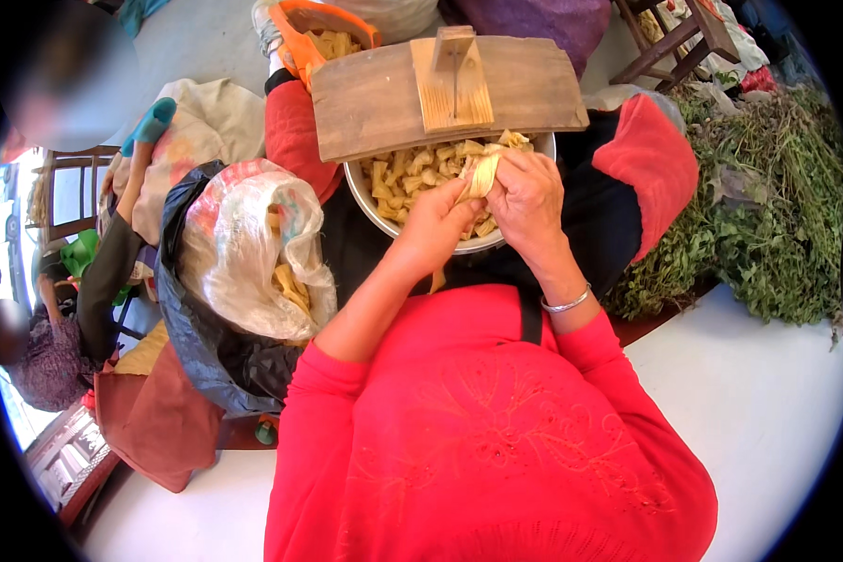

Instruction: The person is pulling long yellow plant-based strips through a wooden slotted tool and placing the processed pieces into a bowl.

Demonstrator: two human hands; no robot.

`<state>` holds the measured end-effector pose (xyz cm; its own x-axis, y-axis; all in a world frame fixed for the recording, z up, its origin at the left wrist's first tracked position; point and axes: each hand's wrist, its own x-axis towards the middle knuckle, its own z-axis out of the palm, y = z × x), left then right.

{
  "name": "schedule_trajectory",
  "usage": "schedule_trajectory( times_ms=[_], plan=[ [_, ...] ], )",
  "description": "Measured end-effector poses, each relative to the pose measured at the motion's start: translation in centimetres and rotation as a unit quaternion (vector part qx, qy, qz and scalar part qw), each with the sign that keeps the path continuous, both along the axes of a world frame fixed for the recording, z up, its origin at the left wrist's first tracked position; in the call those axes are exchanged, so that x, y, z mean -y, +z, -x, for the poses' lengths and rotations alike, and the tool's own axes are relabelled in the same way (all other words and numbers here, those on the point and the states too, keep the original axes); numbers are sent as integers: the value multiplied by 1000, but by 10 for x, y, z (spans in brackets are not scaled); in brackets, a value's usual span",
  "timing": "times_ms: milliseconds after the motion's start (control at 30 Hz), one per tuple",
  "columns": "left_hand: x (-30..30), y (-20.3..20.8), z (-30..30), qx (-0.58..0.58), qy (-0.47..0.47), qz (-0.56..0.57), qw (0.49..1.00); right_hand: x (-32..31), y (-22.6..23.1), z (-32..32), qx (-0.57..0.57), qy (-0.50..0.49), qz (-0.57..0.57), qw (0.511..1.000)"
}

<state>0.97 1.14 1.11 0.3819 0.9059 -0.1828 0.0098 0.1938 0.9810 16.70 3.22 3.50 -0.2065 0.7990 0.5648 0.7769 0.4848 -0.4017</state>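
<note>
Both of my hands meet above a metal basin (485,244) held between my legs. Between their fingers is a pale yellow, flat strip (482,176), folded or wrapped over on itself. My left hand (433,217) pinches its near left side, and my right hand (528,200), with a silver bangle on the wrist, closes on its right side. Knotted yellow pieces (405,178) that look like tofu skin fill the basin. A wooden board (365,105) lies across the basin's far side, carrying a smaller wood piece with an upright metal spike (455,86).
Left of me stands a black bag (192,281) with a clear plastic bag (244,248) of yellow strips. An orange container (295,42) of yellow pieces is beyond the board. Leafy stalks (768,215) are heaped at right, near a wooden stool (679,42). Other people sit at left.
</note>
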Motion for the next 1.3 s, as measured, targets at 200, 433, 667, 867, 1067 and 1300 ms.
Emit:
schedule_trajectory(
  times_ms=[200,433,667,867,1067,1300],
  plan=[
    [20,8,13,-312,15,-375,873,42,-49,-6,-420,66,532,732],
    [14,38,12,-216,0,-289,933,37,-20,1,-604,148,565,542],
    [-4,21,-2,-295,81,-241,921,26,-12,12,-305,94,286,903],
    [9,10,-3,88,113,156,977,12,1,13,-355,36,197,913],
    [30,-1,30,-210,73,-210,952,5,-11,0,-488,61,290,821],
    [8,23,26,-345,49,-371,861,-6,31,-23,-105,145,400,899]
  ],
)
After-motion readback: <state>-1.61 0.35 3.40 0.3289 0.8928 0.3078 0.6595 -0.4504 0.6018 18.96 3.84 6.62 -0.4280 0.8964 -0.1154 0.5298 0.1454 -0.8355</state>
